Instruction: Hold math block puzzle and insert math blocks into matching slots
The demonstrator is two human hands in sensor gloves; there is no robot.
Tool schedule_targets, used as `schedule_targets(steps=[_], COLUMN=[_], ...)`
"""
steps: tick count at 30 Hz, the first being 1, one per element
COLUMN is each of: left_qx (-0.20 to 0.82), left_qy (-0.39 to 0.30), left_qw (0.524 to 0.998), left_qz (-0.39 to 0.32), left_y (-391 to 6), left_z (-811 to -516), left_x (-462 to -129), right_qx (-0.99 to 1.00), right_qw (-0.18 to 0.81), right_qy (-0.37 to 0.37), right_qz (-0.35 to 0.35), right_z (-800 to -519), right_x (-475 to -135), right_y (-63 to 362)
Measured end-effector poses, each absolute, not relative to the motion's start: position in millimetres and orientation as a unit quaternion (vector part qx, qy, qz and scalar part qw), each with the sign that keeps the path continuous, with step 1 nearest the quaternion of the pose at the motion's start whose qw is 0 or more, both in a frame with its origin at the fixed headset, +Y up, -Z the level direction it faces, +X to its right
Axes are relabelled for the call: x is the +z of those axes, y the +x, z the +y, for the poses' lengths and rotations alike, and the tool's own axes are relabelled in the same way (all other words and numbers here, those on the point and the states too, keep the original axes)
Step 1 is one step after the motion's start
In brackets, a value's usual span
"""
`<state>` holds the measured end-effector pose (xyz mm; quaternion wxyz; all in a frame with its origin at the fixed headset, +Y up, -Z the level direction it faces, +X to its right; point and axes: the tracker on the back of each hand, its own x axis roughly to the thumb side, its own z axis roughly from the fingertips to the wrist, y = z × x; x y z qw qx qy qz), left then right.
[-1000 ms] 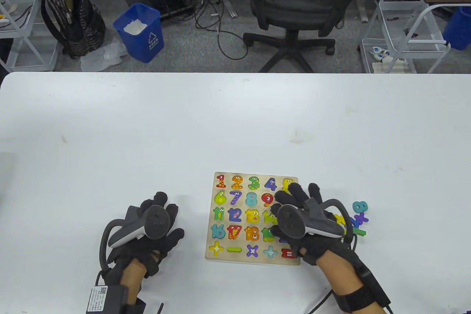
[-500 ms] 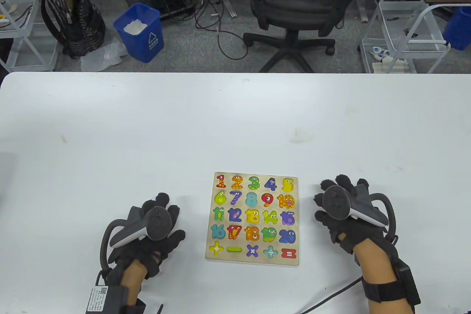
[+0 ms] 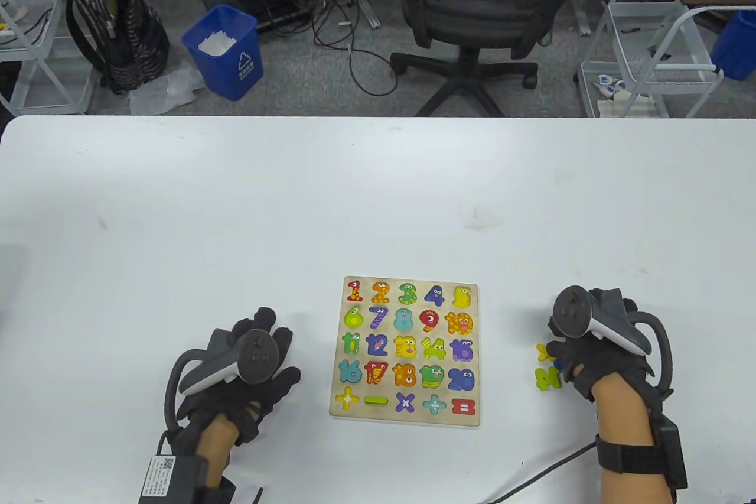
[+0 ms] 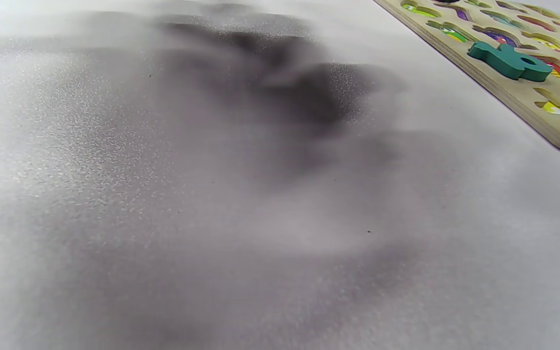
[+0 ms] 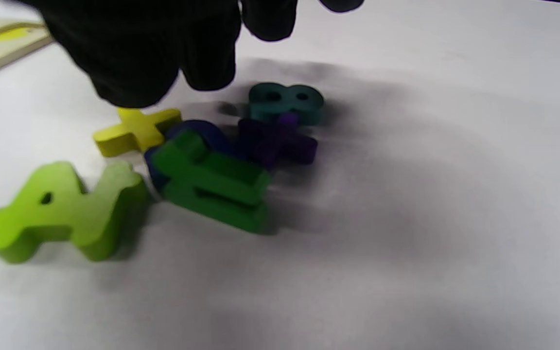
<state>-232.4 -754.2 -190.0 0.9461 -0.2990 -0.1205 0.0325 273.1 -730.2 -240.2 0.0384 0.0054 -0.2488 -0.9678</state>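
Your right wrist view shows the loose blocks your right hand (image 3: pixel 590 350) hides from above: a teal 8 (image 5: pixel 286 101), purple cross (image 5: pixel 280 143), dark green equals sign (image 5: pixel 214 182), yellow cross (image 5: pixel 136 130) and lime 14 (image 5: pixel 63 211). Your fingers (image 5: pixel 139 58) hover, holding nothing. Your left hand (image 3: pixel 245 377) rests flat, relaxed. The wooden number puzzle board (image 3: pixel 407 279) lies between your hands.

black sensor gloves (image 3: pixel 596 359), grey-white trackers (image 3: pixel 596 324), black wrist straps (image 3: pixel 635 459)
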Motion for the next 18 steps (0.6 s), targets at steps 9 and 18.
schedule_targets(steps=[9, 18], left_qx=[0.034, 0.038], left_qy=[-0.306, -0.303], left_qw=[0.944, 0.945], left_qz=[-0.119, -0.118], left_y=[-232, -233], left_z=[-755, -754], left_x=[-189, -189], right_qx=[-0.972, -0.966], right_qw=[0.054, 0.102], right_qy=[-0.029, -0.034], right_qz=[-0.227, -0.235], right_z=[-743, -743], right_x=[-245, -244], right_y=[261, 254])
